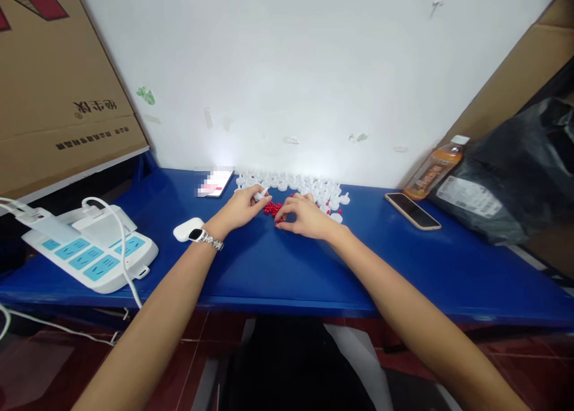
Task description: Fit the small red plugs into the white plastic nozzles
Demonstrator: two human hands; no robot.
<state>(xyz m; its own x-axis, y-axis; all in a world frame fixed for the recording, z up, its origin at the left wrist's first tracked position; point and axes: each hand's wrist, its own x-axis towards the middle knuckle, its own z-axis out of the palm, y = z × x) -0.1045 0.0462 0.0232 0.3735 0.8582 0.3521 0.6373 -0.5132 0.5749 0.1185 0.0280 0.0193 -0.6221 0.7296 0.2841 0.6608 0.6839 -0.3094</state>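
Observation:
My left hand (240, 209) pinches a small white plastic piece (260, 194) above a blue table (278, 267). A watch sits on that wrist. My right hand (305, 216) rests fingers-down on a small pile of red pieces (271, 208), its fingertips touching one of them; whether it grips one I cannot tell. Behind both hands, many small white plastic pieces (296, 185) lie spread along the wall.
A white power strip (89, 249) with a cable lies at the left, a white earbud case (187, 228) near my left wrist. A phone (412, 210), an orange drink bottle (433, 169) and a black bag (515, 171) are at the right. Cardboard boxes (58, 88) stand at the left.

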